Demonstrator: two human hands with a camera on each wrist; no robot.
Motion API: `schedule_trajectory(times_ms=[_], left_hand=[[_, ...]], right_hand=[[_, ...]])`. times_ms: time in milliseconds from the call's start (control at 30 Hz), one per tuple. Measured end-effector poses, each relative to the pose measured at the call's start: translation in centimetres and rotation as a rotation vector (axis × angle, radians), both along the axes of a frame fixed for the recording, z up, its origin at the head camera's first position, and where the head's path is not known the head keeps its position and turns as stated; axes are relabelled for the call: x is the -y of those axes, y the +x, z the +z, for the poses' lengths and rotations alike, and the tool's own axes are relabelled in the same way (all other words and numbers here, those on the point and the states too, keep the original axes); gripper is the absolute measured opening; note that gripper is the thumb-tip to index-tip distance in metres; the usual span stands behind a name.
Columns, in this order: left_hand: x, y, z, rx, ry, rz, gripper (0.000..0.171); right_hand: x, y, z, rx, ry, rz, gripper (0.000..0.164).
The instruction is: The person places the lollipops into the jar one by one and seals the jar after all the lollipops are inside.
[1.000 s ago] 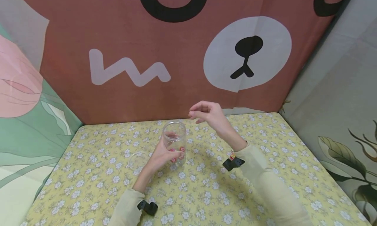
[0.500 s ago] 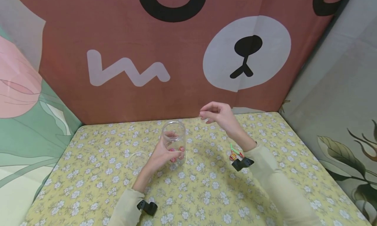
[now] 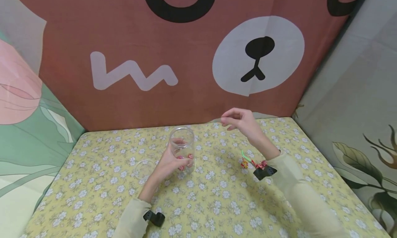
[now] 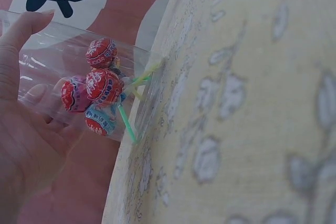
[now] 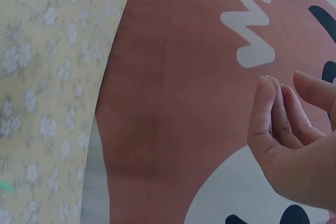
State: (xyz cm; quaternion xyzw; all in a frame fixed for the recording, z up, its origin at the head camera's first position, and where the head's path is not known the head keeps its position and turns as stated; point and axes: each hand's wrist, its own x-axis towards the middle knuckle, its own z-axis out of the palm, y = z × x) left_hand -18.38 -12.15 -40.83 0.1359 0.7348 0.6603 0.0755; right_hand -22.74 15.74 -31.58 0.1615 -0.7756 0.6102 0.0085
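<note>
A clear plastic jar [image 3: 190,145] stands uncovered on the table, and my left hand [image 3: 165,166] grips its side, thumb across the front. Inside the jar, several lollipops [image 4: 103,86] in red, pink and blue wrappers lie with green and yellow sticks toward the base, as the left wrist view shows. My right hand [image 3: 245,125] is raised over the table's far right part. Its fingers [image 5: 261,103] are loosely bent, the thumb stands apart from them, and nothing is between. Below its wrist, more lollipops [image 3: 244,165] with red and yellow wrappers lie on the cloth.
A round clear lid [image 3: 144,169] lies left of the jar. The yellow floral tablecloth [image 3: 204,203] covers the table. Behind it hangs a reddish-brown printed curtain [image 3: 198,103], with other printed curtains [image 3: 335,103] at the sides.
My right hand has moved right, away from the jar's mouth, uncovering the lollipops on the cloth. The left hand and jar have stayed put.
</note>
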Motion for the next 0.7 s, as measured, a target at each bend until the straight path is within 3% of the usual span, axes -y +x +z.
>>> schedule_trajectory(times_ms=[700], left_hand=[[0.0, -0.1, -0.1, -0.011, 0.0, 0.007, 0.074]], right_hand=[[-4.9, 0.2, -1.5, 0.056, 0.12, -0.082, 0.028]])
